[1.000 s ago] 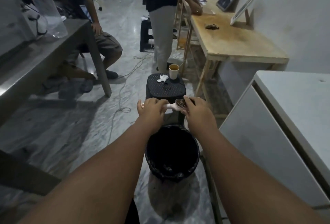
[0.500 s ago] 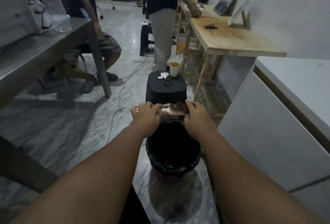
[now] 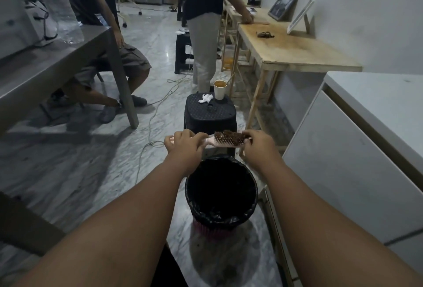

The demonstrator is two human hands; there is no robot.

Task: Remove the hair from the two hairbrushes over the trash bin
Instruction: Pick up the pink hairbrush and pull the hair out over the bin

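A black-lined trash bin (image 3: 220, 215) stands on the marble floor between the two outstretched forearms. Just beyond its far rim, both hands hold a pink hairbrush (image 3: 225, 143) level above the bin's far edge, bristles facing up. The left hand (image 3: 184, 143) is closed around the handle. The right hand (image 3: 258, 143) has its fingers curled at the far end of the brush head, pinching the edge of the brown hair (image 3: 231, 135) matted on the bristles. Directly behind the brush sits a black stool (image 3: 209, 112) carrying a paper cup (image 3: 220, 90) and, just beside it, a crumpled tissue (image 3: 206, 98). Farther back a person in light trousers (image 3: 203, 35) stands with one hand on a wooden counter (image 3: 290, 53), where a small dark clump (image 3: 265, 34) lies. On the left another person (image 3: 128, 57) sits on a chair.
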